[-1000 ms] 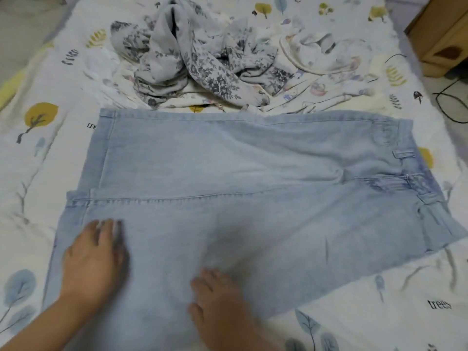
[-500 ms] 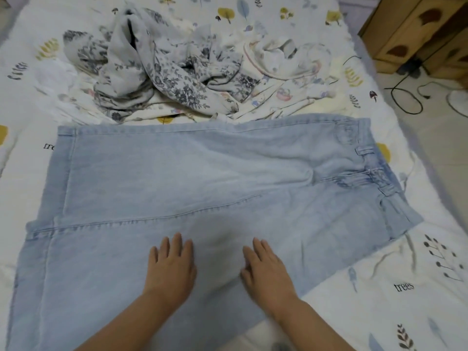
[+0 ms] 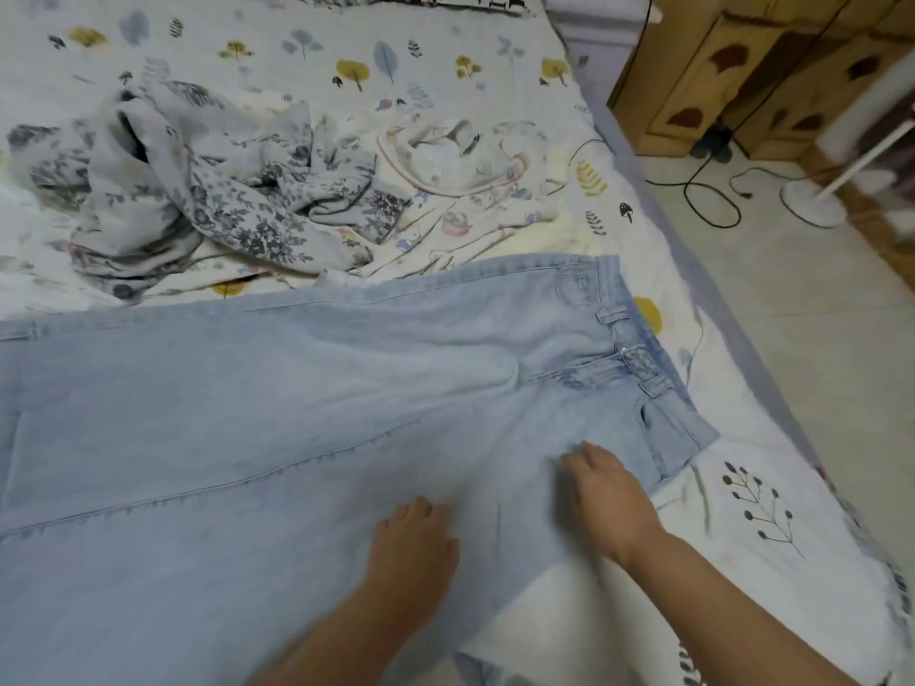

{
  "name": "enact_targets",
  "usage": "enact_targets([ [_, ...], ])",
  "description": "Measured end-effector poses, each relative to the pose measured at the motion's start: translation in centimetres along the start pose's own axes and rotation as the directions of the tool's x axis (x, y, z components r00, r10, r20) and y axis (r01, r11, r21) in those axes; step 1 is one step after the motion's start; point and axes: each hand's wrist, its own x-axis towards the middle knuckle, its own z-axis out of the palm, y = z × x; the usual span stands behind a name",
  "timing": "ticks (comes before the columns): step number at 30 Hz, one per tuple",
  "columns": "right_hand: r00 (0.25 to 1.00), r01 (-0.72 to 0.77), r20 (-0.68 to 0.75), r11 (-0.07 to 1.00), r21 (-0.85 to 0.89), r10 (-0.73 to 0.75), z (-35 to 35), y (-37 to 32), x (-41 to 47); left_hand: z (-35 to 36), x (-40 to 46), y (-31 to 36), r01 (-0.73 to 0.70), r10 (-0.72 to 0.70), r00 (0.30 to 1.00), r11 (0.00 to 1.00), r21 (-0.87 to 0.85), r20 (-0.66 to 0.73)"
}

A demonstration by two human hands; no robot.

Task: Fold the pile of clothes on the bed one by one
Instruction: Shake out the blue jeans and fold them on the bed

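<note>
Room: pale tiled floor (image 3: 812,299) ran along the right side of the bed, with wooden cabinets (image 3: 733,86) at the far right corner.
Bed: white sheet (image 3: 307,47) printed with small yellow trees, blue leaves and dark twigs covered the whole mattress — it filled most of the view.
Jeans: light blue jeans (image 3: 277,398) lay flat across the near half of the bed, legs running off the left edge, waistband and belt loops towards the right near the bed's edge.
Pile: unfolded clothes lay crumpled just beyond the jeans, on the far side; one edge touched the jeans' upper border.
Floral garment: grey floral garment (image 3: 198,190) made up the left part of the pile, bunched in deep folds.
Cream garment: cream printed garment (image 3: 460,175) with a pink-trimmed neckline lay to its right, partly under the floral one.
Fan base: white round stand (image 3: 812,203) sat on the floor beside the cabinets.
Cables: black cords (image 3: 713,190) looped over the floor between the bed and the stand.
Left hand: left hand (image 3: 411,552) rested palm down on the jeans near their lower edge, fingers loosely bent against the denim, gripping nothing.
Right hand: right hand (image 3: 611,497) lay on the denim near the waistband end — fingers spread, slightly blurred, holding nothing.
</note>
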Motion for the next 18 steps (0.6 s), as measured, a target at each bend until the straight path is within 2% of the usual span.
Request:
enact_targets([
  [3,1.000,-0.024,0.017,0.997,-0.067,0.025,-0.1,4.5,1.3,1.0,1.9,3.7,0.014,-0.014,1.000,1.000,-0.012,0.004],
  [7,0.994,-0.058,0.087,0.987,-0.152,0.072,0.5,10.2,3.1,1.7,4.1,9.3,-0.092,0.080,0.988,0.993,-0.079,-0.134],
  [9,0.995,-0.026,0.095,0.983,-0.181,0.043,0.8,12.5,4.1,2.7,5.3,11.8,-0.090,0.070,0.981,0.991,-0.103,-0.179],
  [11,0.995,0.034,0.098,0.982,-0.186,-0.016,1.2,14.3,5.2,4.0,6.8,14.0,-0.021,0.010,0.998,0.985,-0.169,-0.066],
  [14,0.988,0.124,0.118,0.972,-0.200,-0.101,2.0,16.0,6.6,6.1,9.0,15.9,0.090,-0.083,0.989,0.994,-0.054,0.120],
  [18,0.966,0.238,0.164,0.932,-0.274,-0.199,3.0,17.6,7.5,6.9,10.3,17.3,0.129,-0.144,0.971,0.988,0.088,0.190],
])
